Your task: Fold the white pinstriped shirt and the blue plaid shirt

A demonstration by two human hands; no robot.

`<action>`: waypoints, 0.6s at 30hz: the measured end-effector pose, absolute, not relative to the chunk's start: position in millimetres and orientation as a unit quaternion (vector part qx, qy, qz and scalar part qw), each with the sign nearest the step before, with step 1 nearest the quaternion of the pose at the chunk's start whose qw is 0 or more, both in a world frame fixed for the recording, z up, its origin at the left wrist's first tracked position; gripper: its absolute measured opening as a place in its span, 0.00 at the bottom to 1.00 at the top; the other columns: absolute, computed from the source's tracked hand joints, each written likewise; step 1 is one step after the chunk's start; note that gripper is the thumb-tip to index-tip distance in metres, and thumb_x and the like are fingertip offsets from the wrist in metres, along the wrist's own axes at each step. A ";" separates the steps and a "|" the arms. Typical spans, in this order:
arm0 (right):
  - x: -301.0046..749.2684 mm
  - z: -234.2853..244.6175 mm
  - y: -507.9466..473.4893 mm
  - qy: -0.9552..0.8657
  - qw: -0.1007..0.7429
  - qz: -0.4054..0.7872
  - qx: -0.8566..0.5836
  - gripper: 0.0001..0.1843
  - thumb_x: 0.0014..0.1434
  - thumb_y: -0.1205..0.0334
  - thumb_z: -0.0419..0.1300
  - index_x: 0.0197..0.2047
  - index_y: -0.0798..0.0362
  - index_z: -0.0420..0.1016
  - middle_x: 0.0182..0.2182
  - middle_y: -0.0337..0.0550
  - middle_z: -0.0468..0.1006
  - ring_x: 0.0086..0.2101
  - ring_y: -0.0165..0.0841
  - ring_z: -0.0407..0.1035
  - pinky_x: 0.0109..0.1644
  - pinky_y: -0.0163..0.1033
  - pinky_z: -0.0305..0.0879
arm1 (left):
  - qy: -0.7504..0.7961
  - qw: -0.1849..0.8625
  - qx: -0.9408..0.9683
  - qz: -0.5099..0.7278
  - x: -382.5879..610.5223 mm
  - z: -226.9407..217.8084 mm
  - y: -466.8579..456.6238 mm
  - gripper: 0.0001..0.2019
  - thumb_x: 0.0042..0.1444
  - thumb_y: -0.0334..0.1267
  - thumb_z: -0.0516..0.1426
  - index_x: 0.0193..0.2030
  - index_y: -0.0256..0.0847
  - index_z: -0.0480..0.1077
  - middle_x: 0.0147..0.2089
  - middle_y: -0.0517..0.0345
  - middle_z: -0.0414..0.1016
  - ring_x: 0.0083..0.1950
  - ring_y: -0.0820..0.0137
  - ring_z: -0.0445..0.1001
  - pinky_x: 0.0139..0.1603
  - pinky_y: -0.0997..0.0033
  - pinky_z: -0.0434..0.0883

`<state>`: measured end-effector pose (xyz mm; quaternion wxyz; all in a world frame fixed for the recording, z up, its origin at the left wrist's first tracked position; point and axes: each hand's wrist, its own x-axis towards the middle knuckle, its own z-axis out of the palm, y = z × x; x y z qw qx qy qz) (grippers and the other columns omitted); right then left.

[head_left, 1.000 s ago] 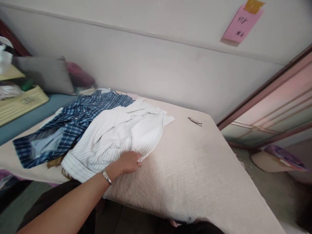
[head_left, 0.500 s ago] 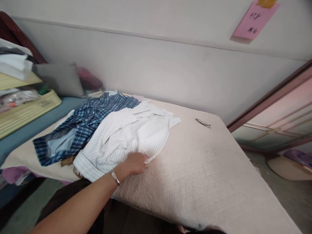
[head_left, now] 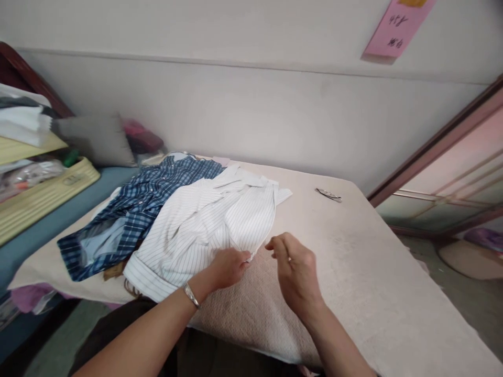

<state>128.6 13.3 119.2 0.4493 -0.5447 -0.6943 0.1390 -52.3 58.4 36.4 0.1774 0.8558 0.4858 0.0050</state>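
A white shirt with thin dark stripes (head_left: 200,220) lies rumpled on the padded, cream cloth-covered table (head_left: 353,262). My left hand (head_left: 230,268), with a silver bracelet at the wrist, pinches the shirt's near right edge. To the right of that edge, my right hand (head_left: 296,267) hangs over the cloth, apart from the shirt. Its fingers are curled in with thumb and forefinger close together; whatever they may hold is too small to make out. A blue plaid shirt (head_left: 145,193) lies to the left, partly under the striped one.
Small metal thread snips (head_left: 329,195) lie toward the table's far right. A grey cushion (head_left: 96,139) and an open yellow case (head_left: 51,180) with bagged items are at the left. Behind the table is a white wall (head_left: 236,115) with a pink note (head_left: 396,31).
My right hand has come into view from below and is now beside the striped shirt's edge. My left hand keeps its pinch on the shirt, slightly shifted right; the view has tilted a little.
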 end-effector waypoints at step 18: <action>176.2 76.8 54.2 -0.822 0.101 0.170 -0.534 0.08 0.61 0.67 0.54 0.31 0.50 0.72 0.30 0.41 0.78 0.31 0.33 0.70 0.35 0.36 0.57 | 0.396 0.321 0.830 0.226 -61.3 46.5 57.9 0.14 0.56 0.41 0.63 0.48 0.41 0.77 0.35 0.57 0.80 0.34 0.69 0.75 0.37 0.72 0.67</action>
